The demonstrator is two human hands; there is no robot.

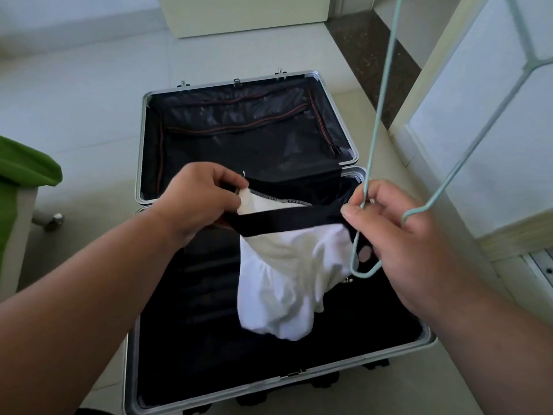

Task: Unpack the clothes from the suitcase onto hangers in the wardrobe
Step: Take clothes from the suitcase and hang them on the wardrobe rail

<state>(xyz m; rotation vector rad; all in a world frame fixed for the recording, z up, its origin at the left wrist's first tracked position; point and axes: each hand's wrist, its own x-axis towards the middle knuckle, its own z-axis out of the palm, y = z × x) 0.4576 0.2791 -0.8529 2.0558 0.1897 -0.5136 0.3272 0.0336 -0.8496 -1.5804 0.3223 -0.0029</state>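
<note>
A silver-framed suitcase (143, 187) lies fully open on the floor, both halves lined in black and bare of clothes, the far half closed off by a zipped divider. Above the near half hangs a white garment (287, 283) with a black band along its top edge, stretched level and crumpled below. A pale green wire hanger (377, 106) stands beside the band's right end, its corner low.
</note>
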